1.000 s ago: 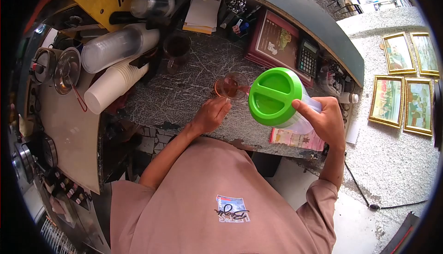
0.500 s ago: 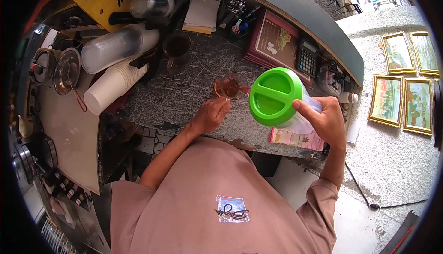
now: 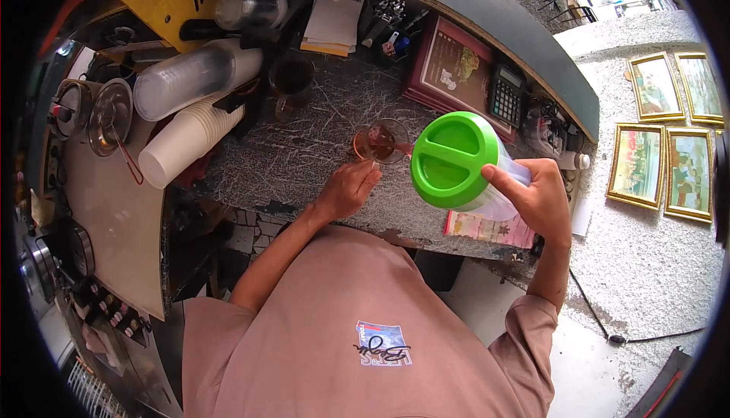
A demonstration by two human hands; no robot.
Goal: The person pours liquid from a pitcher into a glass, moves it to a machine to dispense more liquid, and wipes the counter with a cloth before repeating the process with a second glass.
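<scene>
Pitcher: green-lidded, tilted, spout at mug rim, reddish liquid there
Right hand: mine, clenched round pitcher handle side, thumb by lid
Left hand: mine, fingers closed at mug handle
Mug: clear glass, reddish drink inside, above counter, can't tell if touching
Calculator: beyond pitcher

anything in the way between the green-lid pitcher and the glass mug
Nothing visible stands between the pitcher and the glass mug; only reddish liquid crosses the gap. The left hand is at the mug's near side.
</scene>
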